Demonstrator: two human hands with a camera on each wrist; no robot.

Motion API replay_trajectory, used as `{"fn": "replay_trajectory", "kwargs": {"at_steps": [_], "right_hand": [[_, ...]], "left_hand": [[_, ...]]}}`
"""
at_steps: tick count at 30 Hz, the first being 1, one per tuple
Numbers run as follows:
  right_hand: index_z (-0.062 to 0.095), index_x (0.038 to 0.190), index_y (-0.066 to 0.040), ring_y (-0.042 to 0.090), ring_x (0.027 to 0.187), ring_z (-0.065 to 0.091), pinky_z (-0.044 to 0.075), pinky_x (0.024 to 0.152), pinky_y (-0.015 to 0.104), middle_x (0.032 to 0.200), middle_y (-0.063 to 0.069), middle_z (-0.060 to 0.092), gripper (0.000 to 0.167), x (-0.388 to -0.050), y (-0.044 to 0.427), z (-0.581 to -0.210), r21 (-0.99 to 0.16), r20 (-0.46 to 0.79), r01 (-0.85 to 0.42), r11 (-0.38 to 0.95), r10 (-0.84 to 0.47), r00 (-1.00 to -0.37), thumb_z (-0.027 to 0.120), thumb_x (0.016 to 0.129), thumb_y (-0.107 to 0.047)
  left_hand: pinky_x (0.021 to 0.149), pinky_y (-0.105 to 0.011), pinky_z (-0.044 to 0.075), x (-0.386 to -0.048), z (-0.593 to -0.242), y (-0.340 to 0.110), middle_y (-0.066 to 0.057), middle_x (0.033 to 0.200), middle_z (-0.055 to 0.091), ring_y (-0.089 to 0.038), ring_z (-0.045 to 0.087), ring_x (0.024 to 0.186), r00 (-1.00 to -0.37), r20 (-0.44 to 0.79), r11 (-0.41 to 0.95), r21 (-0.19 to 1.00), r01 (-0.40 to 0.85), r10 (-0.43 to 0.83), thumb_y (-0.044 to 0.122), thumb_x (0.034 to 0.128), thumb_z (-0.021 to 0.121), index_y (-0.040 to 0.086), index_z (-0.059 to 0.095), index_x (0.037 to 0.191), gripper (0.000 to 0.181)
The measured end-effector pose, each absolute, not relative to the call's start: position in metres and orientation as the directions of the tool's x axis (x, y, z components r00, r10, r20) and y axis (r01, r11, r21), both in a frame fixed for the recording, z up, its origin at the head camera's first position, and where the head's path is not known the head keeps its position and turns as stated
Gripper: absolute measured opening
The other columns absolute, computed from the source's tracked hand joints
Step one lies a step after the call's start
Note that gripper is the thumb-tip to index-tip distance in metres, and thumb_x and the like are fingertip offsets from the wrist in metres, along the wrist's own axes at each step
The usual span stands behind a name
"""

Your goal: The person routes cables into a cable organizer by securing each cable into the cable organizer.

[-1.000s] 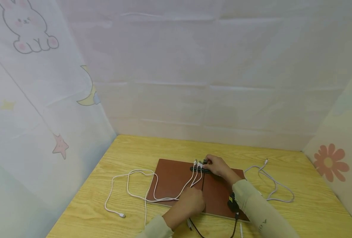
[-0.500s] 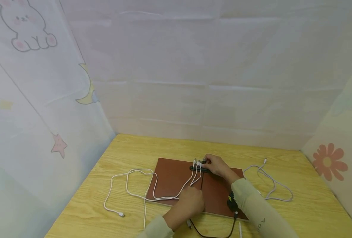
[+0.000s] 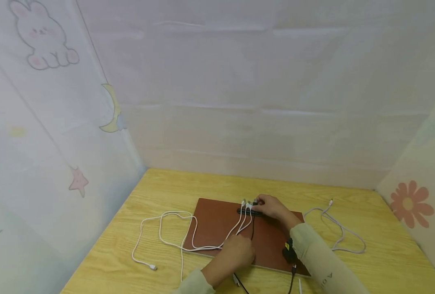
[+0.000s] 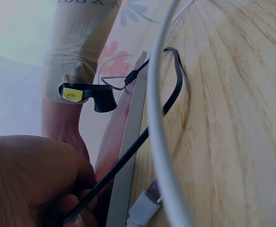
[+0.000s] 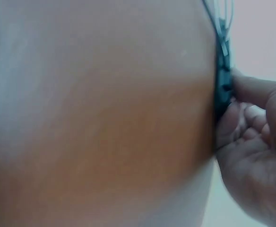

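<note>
A black slotted cable holder [image 3: 240, 211] lies across the far part of a reddish-brown board [image 3: 215, 220]. Several white cables [image 3: 245, 222] run through its slots, their plugs standing beyond it. My right hand [image 3: 274, 209] is at the holder's right end, pinching a black cable close to its plug [image 3: 255, 201]. In the right wrist view thumb and finger meet at the end of the holder [image 5: 224, 71]; the pinched part is hidden there. My left hand [image 3: 236, 252], over the board's near edge, grips the same black cable [image 4: 128, 153] in curled fingers.
A white cable with a plug [image 3: 152, 267] loops over the table at left. Another pale cable [image 3: 340, 232] lies to the right. Near the front edge is a grey-white USB plug [image 4: 145, 207]. A black wrist device [image 3: 289, 251] sits at my right sleeve.
Both hands keep nearly the same places on the cable and holder. The black cable between them looks slightly more bowed. The head view has shifted a little.
</note>
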State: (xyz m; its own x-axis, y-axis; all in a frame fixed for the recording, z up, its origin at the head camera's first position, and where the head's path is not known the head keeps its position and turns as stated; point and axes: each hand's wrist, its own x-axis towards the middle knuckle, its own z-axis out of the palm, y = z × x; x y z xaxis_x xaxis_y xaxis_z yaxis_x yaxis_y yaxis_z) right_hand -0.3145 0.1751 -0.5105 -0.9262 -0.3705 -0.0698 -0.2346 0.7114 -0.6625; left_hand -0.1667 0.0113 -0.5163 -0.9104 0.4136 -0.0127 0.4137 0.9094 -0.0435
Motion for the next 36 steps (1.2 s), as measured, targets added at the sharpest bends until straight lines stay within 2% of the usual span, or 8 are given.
{"fn": "replay_trajectory", "kwargs": {"at_steps": [4, 8, 12, 20, 29, 33, 36], "right_hand": [[0.055, 0.084, -0.007, 0.018, 0.067, 0.043, 0.036, 0.063, 0.034, 0.076, 0.005, 0.05, 0.027, -0.315, 0.175, -0.507, -0.607, -0.086, -0.206, 0.767, -0.322, -0.943, 0.07, 0.097, -0.027], [0.064, 0.102, -0.003, 0.022, 0.078, 0.055, 0.046, 0.069, 0.038, 0.094, 0.01, 0.063, 0.03, -0.313, 0.178, -0.506, -0.571, -0.099, -0.185, 0.8, -0.291, -0.952, 0.07, 0.096, -0.032], [0.066, 0.113, -0.001, 0.025, 0.088, 0.061, 0.051, 0.077, 0.044, 0.107, 0.014, 0.066, 0.038, -0.31, 0.186, -0.505, -0.563, -0.093, -0.185, 0.805, -0.284, -0.954, 0.066, 0.098, -0.036], [0.064, 0.12, 0.001, 0.032, 0.097, 0.063, 0.051, 0.081, 0.049, 0.116, 0.02, 0.065, 0.039, -0.304, 0.219, -0.492, -0.565, -0.072, -0.191, 0.802, -0.28, -0.957, 0.057, 0.104, -0.033], [0.049, 0.136, 0.011, 0.04, 0.101, 0.063, 0.053, 0.079, 0.049, 0.131, 0.036, 0.053, 0.061, -0.306, 0.293, -0.47, -0.584, -0.092, -0.096, 0.806, -0.184, -0.979, 0.047, 0.106, -0.042], [0.044, 0.139, 0.014, 0.051, 0.114, 0.054, 0.051, 0.085, 0.055, 0.136, 0.04, 0.046, 0.066, -0.305, 0.325, -0.465, -0.567, -0.112, -0.043, 0.822, -0.129, -0.985, 0.041, 0.107, -0.044], [0.042, 0.139, 0.016, 0.055, 0.117, 0.05, 0.048, 0.088, 0.059, 0.137, 0.042, 0.043, 0.068, -0.303, 0.344, -0.46, -0.547, -0.119, -0.015, 0.837, -0.096, -0.988, 0.038, 0.107, -0.043]], "left_hand": [[0.064, -0.032, 0.054, -0.169, -0.518, 0.012, 0.004, 0.076, 0.07, -0.016, 0.067, 0.07, -0.902, 0.011, 0.9, -0.076, 0.429, 0.431, 0.033, 0.0966, 0.06, 0.018, 0.072, 0.072, 0.031], [0.062, -0.032, 0.054, -0.17, -0.519, 0.015, 0.003, 0.075, 0.071, -0.016, 0.067, 0.07, -0.906, 0.022, 0.903, -0.099, 0.419, 0.423, 0.034, 0.0974, 0.059, 0.017, 0.073, 0.073, 0.033], [0.061, -0.033, 0.054, -0.168, -0.517, 0.016, 0.0, 0.075, 0.071, -0.017, 0.067, 0.069, -0.919, 0.027, 0.918, -0.067, 0.391, 0.394, 0.035, 0.0981, 0.058, 0.015, 0.073, 0.073, 0.035], [0.061, -0.034, 0.054, -0.169, -0.515, 0.015, -0.003, 0.076, 0.07, -0.019, 0.067, 0.07, -0.923, 0.022, 0.921, -0.073, 0.382, 0.384, 0.035, 0.1003, 0.055, 0.012, 0.072, 0.074, 0.038], [0.058, -0.042, 0.056, -0.171, -0.513, 0.013, -0.009, 0.081, 0.071, -0.026, 0.068, 0.072, -0.955, -0.032, 0.954, 0.072, 0.292, 0.295, 0.036, 0.0996, 0.056, 0.01, 0.071, 0.076, 0.038], [0.057, -0.043, 0.056, -0.172, -0.511, 0.01, -0.011, 0.08, 0.07, -0.027, 0.067, 0.07, -0.955, -0.054, 0.95, 0.131, 0.284, 0.293, 0.034, 0.0999, 0.055, 0.009, 0.071, 0.075, 0.038], [0.056, -0.043, 0.055, -0.174, -0.512, 0.009, -0.012, 0.079, 0.069, -0.027, 0.066, 0.069, -0.953, -0.054, 0.945, 0.156, 0.287, 0.299, 0.032, 0.1001, 0.055, 0.009, 0.069, 0.074, 0.037]]}}
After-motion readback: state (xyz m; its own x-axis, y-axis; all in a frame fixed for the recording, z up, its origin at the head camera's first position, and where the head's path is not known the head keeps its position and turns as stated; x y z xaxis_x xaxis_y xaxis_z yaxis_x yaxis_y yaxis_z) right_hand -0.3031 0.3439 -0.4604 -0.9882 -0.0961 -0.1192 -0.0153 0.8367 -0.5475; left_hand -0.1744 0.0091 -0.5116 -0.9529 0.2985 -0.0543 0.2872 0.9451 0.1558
